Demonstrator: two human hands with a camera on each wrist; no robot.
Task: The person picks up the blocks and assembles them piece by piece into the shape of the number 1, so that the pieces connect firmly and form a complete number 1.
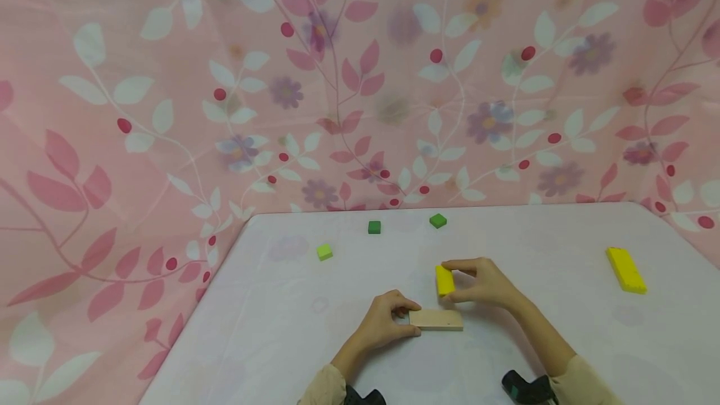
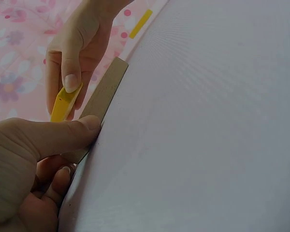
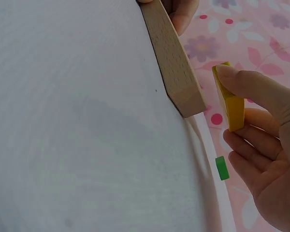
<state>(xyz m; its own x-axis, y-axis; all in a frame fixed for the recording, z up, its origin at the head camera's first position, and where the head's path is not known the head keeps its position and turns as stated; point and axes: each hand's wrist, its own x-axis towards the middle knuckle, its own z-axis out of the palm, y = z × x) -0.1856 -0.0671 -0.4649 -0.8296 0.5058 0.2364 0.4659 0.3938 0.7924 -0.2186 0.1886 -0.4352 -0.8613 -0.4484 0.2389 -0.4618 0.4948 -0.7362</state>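
A plain wooden block [image 1: 436, 320], long and flat, lies crosswise near the middle of the table. My left hand [image 1: 388, 320] pinches its left end between thumb and fingers; the left thumb [image 2: 70, 137] lies along the block in the left wrist view. Just beyond the wooden block, my right hand [image 1: 486, 285] holds a short yellow block [image 1: 444, 280] by its ends, thumb at the near end and fingers at the far one. In the right wrist view the yellow block [image 3: 232, 104] appears beside the wooden block's [image 3: 171, 58] free end, with a gap between them.
A longer yellow block [image 1: 627, 270] lies at the table's right side. Toward the back are a light green block [image 1: 324, 252] and two darker green blocks, one square [image 1: 374, 227] and one turned cornerwise [image 1: 438, 221]. A floral pink curtain [image 1: 349, 80] hangs behind the white-covered table [image 1: 270, 336].
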